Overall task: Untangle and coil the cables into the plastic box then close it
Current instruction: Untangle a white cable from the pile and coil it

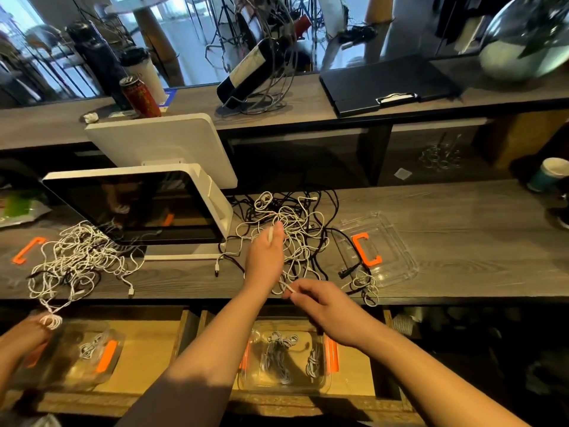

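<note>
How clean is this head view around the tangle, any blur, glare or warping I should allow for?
Head view: the white cable tangle and both hands, left hand and right hand, look fairly sharp; the edges bow from wide-angle distortion; the glass globe at top right is smeared; the monitor screen carries reflections; a shadow darkens the near left forearm.

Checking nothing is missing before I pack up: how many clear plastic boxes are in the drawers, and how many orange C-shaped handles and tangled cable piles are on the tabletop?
Clear plastic boxes in the drawers: 2
Orange C-shaped handles on the tabletop: 2
Tangled piles of cables on the tabletop: 2
Total: 6
</note>
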`<action>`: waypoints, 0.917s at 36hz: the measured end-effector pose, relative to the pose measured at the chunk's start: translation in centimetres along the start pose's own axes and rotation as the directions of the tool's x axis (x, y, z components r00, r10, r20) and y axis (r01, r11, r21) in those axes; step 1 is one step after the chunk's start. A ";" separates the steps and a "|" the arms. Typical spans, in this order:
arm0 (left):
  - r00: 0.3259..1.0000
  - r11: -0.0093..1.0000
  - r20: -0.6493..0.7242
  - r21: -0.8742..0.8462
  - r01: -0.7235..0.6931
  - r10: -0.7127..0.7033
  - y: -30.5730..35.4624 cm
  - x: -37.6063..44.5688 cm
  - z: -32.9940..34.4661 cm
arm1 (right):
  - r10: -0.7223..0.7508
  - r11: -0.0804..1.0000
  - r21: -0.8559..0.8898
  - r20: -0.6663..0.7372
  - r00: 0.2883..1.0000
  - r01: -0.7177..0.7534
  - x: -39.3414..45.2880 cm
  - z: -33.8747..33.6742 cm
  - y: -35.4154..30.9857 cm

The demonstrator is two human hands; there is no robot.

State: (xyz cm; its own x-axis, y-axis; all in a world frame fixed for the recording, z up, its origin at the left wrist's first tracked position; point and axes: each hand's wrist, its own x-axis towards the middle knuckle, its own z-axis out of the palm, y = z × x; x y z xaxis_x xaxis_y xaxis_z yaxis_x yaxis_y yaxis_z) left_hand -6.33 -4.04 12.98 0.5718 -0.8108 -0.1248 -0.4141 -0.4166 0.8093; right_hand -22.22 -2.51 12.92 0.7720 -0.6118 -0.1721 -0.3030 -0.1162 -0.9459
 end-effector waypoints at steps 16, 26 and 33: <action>0.528 0.988 0.836 0.120 0.093 -0.151 0.1 -2.3 -1.4 | -0.065 0.978 -0.208 -0.155 0.986 0.032 2.0 -5.3 0.3; 0.787 0.998 0.615 -0.008 -0.056 0.049 -0.5 -1.7 -1.9 | 0.098 0.977 0.200 -0.097 0.990 -0.077 2.1 -6.5 1.4; 0.805 0.913 0.581 -0.382 0.142 0.118 -1.2 -1.6 -2.1 | 0.236 0.910 0.369 -0.083 0.968 -0.190 1.5 -5.9 1.7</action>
State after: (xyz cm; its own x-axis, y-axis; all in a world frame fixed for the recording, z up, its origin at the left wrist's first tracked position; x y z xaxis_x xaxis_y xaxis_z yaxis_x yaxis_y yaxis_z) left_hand -5.27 -1.38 13.45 -0.0004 -0.9409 -0.3387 -0.0266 -0.3385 0.9406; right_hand -24.86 -8.20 12.68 0.6297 -0.6847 -0.3669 -0.2159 0.2995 -0.9293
